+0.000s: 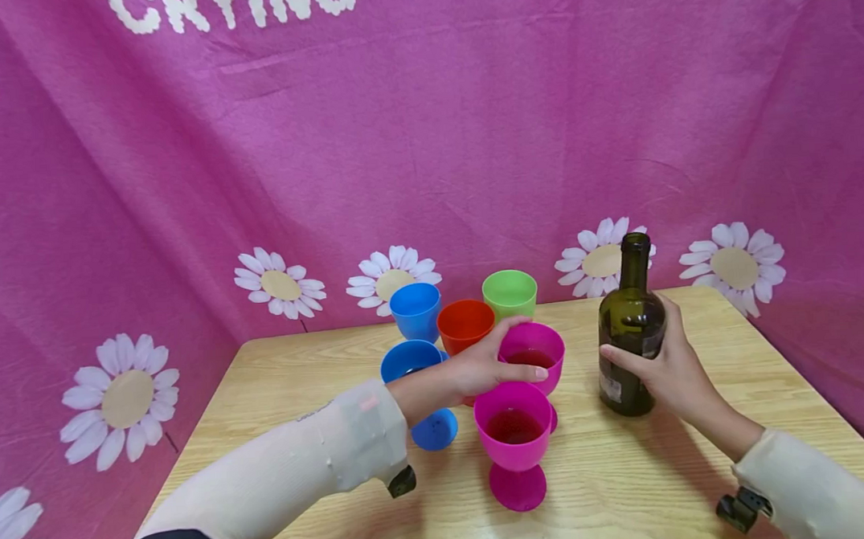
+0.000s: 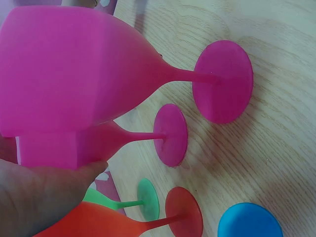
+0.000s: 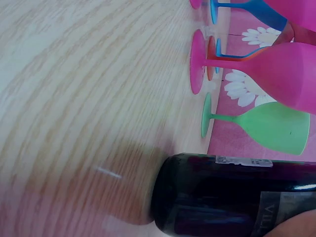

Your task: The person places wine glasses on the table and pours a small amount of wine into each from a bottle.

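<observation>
My left hand (image 1: pixel 483 368) reaches across to the rear pink goblet (image 1: pixel 547 342) and grips its bowl, thumb on the near side and fingers on the far side. Dark red liquid shows inside that goblet. Closer to me stands the front pink goblet (image 1: pixel 514 451), also with red liquid in it and not held. On the right, my right hand (image 1: pixel 671 376) is wrapped around the body of a dark green wine bottle (image 1: pixel 625 313). The bottle is upright and uncorked, its base at the tabletop; part of its label (image 3: pixel 281 205) shows in the right wrist view.
Behind and left of the pink goblets stand a red goblet (image 1: pixel 466 324), a green goblet (image 1: pixel 509 293), a rear blue goblet (image 1: pixel 415 310) and a front blue goblet (image 1: pixel 435 430), partly behind my left forearm. A pink cloth (image 1: pixel 426 141) with daisies encloses the wooden table (image 1: pixel 321 371).
</observation>
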Available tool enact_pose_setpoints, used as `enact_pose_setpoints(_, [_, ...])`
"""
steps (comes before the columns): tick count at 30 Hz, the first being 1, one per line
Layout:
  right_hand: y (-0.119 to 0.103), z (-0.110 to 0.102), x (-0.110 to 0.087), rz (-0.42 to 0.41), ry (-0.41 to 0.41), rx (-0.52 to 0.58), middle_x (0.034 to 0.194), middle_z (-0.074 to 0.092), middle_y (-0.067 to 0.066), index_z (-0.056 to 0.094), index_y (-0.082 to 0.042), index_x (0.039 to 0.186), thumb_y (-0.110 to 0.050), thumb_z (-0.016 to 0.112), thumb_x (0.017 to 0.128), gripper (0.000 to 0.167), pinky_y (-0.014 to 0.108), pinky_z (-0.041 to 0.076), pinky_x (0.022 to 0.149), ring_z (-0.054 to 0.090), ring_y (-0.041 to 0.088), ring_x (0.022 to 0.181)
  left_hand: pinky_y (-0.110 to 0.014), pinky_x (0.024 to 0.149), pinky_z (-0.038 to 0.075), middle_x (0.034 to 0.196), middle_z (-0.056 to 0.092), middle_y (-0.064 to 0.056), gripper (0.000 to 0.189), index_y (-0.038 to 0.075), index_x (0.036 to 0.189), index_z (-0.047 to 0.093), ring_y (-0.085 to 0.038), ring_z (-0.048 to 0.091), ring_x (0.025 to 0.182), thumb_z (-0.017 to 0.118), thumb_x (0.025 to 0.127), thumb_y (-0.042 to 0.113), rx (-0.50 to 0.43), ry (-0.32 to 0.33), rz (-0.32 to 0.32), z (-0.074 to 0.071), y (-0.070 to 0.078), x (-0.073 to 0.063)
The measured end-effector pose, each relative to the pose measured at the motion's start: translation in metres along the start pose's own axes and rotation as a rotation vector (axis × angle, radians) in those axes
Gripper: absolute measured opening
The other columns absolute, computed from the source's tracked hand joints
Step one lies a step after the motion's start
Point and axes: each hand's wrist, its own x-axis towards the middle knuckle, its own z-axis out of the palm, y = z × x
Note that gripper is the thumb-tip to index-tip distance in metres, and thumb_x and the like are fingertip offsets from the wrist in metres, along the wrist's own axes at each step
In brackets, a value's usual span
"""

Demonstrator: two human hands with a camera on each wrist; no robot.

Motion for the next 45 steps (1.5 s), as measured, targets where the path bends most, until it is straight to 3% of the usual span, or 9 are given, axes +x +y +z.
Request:
enact_pose_setpoints(4, [0.003, -0.002, -0.002, 0.020, -0.005, 0.005, 0.147, 0.044, 0.020, 0.009, -0.017, 0.161, -0.024, 0.080, 0.092, 0.099, 0.056, 0.038, 0.109, 0.048, 0.025, 0.126, -0.043, 0.088, 0.060, 0.143, 0.050, -0.001, 0.087, 0.040, 0.158, 0.030, -0.024, 0.047, 0.133, 0.081, 0.090, 0.025, 0.005, 0.010, -0.004, 0.000, 0.000, -0.001])
enact_pose_setpoints(12, [0.010, -0.009, -0.005, 0.050, -0.023, 0.061, 0.152, 0.038, 0.024, 0.002, -0.022, 0.163, -0.024, 0.078, 0.094, 0.102, 0.072, 0.030, 0.111, 0.041, 0.041, 0.133, -0.043, 0.089, 0.060, 0.145, 0.048, -0.002, 0.089, 0.037, 0.161, 0.027, -0.025, 0.046, 0.134, 0.081, 0.091, 0.026, 0.027, -0.004, -0.005, -0.001, 0.005, -0.002])
enact_pose_setpoints(17, [0.010, -0.010, -0.006, 0.045, -0.008, 0.036, 0.150, 0.041, 0.022, 0.004, -0.021, 0.163, -0.024, 0.079, 0.093, 0.102, 0.068, 0.033, 0.111, 0.045, 0.023, 0.129, -0.042, 0.090, 0.060, 0.145, 0.049, -0.004, 0.090, 0.032, 0.162, 0.026, -0.026, 0.047, 0.134, 0.080, 0.091, 0.027, 0.088, 0.000, 0.008, -0.002, 0.007, -0.001])
enact_pose_setpoints(20, [0.010, -0.008, -0.007, 0.037, 0.001, 0.020, 0.148, 0.044, 0.019, 0.007, -0.021, 0.162, -0.024, 0.079, 0.093, 0.100, 0.048, 0.039, 0.112, 0.046, 0.008, 0.123, -0.041, 0.090, 0.060, 0.145, 0.050, -0.004, 0.090, 0.032, 0.163, 0.027, -0.025, 0.047, 0.134, 0.081, 0.090, 0.028, 0.138, 0.006, 0.013, -0.002, 0.010, -0.002])
enact_pose_setpoints(24, [0.010, -0.008, -0.007, 0.031, 0.004, 0.018, 0.147, 0.045, 0.020, 0.008, -0.021, 0.162, -0.024, 0.080, 0.092, 0.100, 0.048, 0.040, 0.111, 0.045, 0.002, 0.119, -0.040, 0.089, 0.060, 0.147, 0.051, -0.003, 0.093, 0.032, 0.163, 0.027, -0.025, 0.047, 0.135, 0.082, 0.089, 0.030, 0.194, 0.010, 0.005, -0.005, 0.017, -0.005])
enact_pose_setpoints(27, [0.010, -0.009, -0.006, 0.036, -0.002, 0.031, 0.148, 0.044, 0.021, 0.007, -0.020, 0.162, -0.024, 0.080, 0.092, 0.100, 0.066, 0.036, 0.108, 0.045, 0.004, 0.120, -0.042, 0.092, 0.059, 0.151, 0.049, -0.005, 0.093, 0.030, 0.164, 0.026, -0.027, 0.046, 0.137, 0.082, 0.089, 0.033, 0.238, 0.012, 0.009, -0.008, 0.025, -0.008])
enact_pose_setpoints(33, [0.011, -0.009, -0.007, 0.039, 0.002, 0.025, 0.147, 0.044, 0.019, 0.008, -0.021, 0.162, -0.024, 0.079, 0.093, 0.099, 0.062, 0.037, 0.108, 0.044, -0.001, 0.118, -0.046, 0.100, 0.056, 0.158, 0.043, -0.009, 0.092, 0.027, 0.164, 0.026, -0.030, 0.041, 0.145, 0.080, 0.090, 0.035, 0.299, 0.000, 0.025, -0.016, 0.044, -0.016])
enact_pose_setpoints(39, [0.011, -0.009, -0.007, 0.043, -0.008, 0.055, 0.150, 0.042, 0.021, 0.005, -0.024, 0.162, -0.024, 0.079, 0.093, 0.101, 0.068, 0.034, 0.110, 0.047, 0.023, 0.129, -0.049, 0.109, 0.049, 0.162, 0.039, -0.013, 0.083, 0.019, 0.163, 0.028, -0.031, 0.035, 0.151, 0.075, 0.095, 0.033, 0.348, -0.035, 0.099, -0.028, 0.064, -0.021])
enact_pose_setpoints(45, [0.011, -0.010, -0.006, 0.041, -0.011, 0.068, 0.150, 0.040, 0.026, 0.004, -0.020, 0.163, -0.023, 0.080, 0.093, 0.103, 0.072, 0.030, 0.110, 0.042, 0.044, 0.135, -0.050, 0.112, 0.046, 0.159, 0.045, -0.011, 0.071, 0.017, 0.157, 0.042, -0.030, 0.042, 0.147, 0.074, 0.096, 0.033, 0.342, 0.071, 0.200, -0.048, 0.074, -0.004])
